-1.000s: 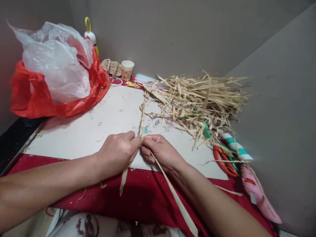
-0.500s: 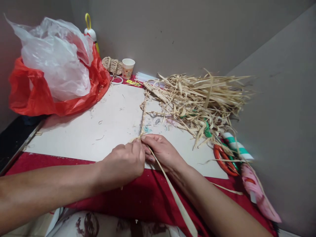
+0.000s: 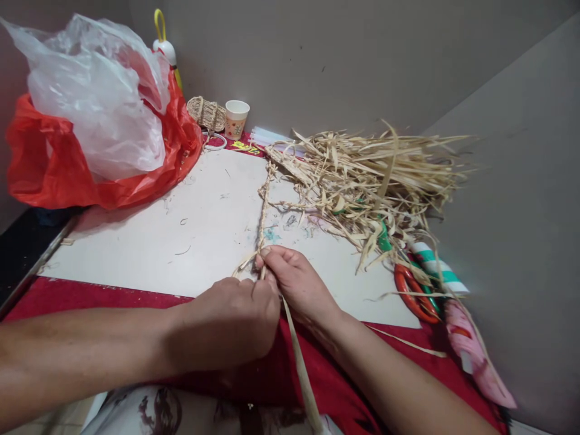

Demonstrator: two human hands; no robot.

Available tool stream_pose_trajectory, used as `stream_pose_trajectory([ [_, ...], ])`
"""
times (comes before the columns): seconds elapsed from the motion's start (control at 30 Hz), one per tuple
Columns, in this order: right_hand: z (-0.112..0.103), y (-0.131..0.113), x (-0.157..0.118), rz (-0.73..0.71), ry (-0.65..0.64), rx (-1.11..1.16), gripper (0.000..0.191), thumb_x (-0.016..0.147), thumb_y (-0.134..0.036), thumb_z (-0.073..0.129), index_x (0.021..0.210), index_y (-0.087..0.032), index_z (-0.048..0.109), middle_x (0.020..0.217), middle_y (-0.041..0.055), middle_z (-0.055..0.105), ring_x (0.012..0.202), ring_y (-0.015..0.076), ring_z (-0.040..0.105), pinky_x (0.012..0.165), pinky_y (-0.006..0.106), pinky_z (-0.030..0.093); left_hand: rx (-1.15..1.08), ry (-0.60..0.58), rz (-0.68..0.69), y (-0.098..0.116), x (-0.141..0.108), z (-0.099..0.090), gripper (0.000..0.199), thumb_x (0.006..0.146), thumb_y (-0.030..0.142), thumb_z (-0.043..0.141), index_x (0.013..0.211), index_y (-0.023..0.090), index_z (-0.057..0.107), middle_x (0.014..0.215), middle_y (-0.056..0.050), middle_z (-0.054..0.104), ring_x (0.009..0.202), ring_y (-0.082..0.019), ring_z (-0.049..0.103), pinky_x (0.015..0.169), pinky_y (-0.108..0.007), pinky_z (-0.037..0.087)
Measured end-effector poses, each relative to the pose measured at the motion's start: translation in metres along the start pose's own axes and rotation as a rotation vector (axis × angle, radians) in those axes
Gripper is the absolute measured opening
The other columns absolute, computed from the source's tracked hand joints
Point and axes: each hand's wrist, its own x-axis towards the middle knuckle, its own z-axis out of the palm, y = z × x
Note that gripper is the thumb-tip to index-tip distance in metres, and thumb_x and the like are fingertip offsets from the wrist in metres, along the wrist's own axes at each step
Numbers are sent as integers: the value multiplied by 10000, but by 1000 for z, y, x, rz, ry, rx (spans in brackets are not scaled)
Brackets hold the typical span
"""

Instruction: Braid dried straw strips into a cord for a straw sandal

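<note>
A thin braided straw cord [image 3: 263, 220] runs from the straw pile down the white board to my hands. My right hand [image 3: 296, 278] pinches the cord's near end between thumb and fingers. Just in front and to the left, my left hand [image 3: 240, 320] is closed, knuckles up, on a straw strand coming out of that end; its fingertips are hidden. Another short strand [image 3: 244, 264] sticks out to the left of the pinch. A long flat straw strip [image 3: 299, 362] hangs from between the hands toward my lap.
A heap of dry straw [image 3: 385, 175] lies at the back right, near red-handled scissors [image 3: 412, 293] and a green-striped roll [image 3: 437, 269]. Red and white plastic bags [image 3: 95, 109] stand at the left. A paper cup [image 3: 236, 119] and a coiled straw piece [image 3: 206, 113] sit behind the white board [image 3: 136, 254].
My left hand has moved slightly right and nearer my body, away from the pinch. A strand now shows between the hands, and the long strip has swung left. My right hand keeps its pinch.
</note>
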Motion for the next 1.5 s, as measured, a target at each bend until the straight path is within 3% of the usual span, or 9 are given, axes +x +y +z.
stream_pose_trajectory([
  [0.1,-3,-2,0,28,-41,33,272,798,-379,549,633,-168,497,406,-106,242,358,36,167,365,175,159,-412,92,2,-12,2,-11,239,831,183,445,606,184,526,565,2,551,497,-115,492,464,-265,363],
  [0.23,-5,-6,1,13,-100,77,276,789,-377,567,626,-171,483,417,-105,247,348,34,191,360,174,163,-793,319,-627,-37,12,-4,129,835,214,454,759,173,551,686,0,587,638,-100,539,605,-231,428],
  [0.33,-6,-6,2,3,-131,77,284,797,-382,569,632,-167,484,425,-105,256,345,30,197,354,170,165,-1293,132,-870,-49,20,14,236,792,233,520,1013,151,526,834,-24,627,723,-111,587,671,-254,469],
  [0.47,-8,-8,3,-18,-156,32,309,780,-374,595,605,-168,444,444,-98,290,346,23,231,352,167,166,-1717,-159,-819,-50,26,26,186,840,311,475,867,138,538,603,22,562,500,-73,512,537,-224,447],
  [0.83,-20,-11,6,-11,-262,-169,293,857,-419,488,700,-172,496,455,-92,307,362,45,256,372,178,181,-1402,-82,-748,-60,28,25,238,849,297,472,713,135,581,704,-14,635,634,-97,526,668,-239,417],
  [0.97,-23,-14,5,-97,-251,-445,278,888,-393,429,726,-182,511,470,-72,347,403,70,293,404,194,215,-1391,-196,-641,-65,27,26,257,860,251,430,694,137,589,664,1,586,624,-84,503,657,-217,403],
  [1.17,-24,-21,1,-251,-238,-664,290,907,-358,406,725,-170,531,532,-50,376,489,88,326,494,212,279,-1700,-444,-806,-69,30,22,236,845,294,427,728,141,562,470,80,322,357,-48,182,360,-209,133],
  [1.33,-34,-22,2,-163,-378,-489,287,907,-413,417,804,-164,515,561,-58,343,490,80,297,470,207,261,-1685,-217,-697,-68,30,27,191,807,247,481,673,127,549,595,24,492,520,-57,396,511,-184,326],
  [1.5,-39,-30,-1,-145,-338,-545,256,865,-393,501,785,-152,525,609,-41,394,525,71,327,468,192,272,-1466,-220,-661,-69,25,30,210,810,288,469,657,152,511,557,56,402,513,-68,335,508,-202,295],
])
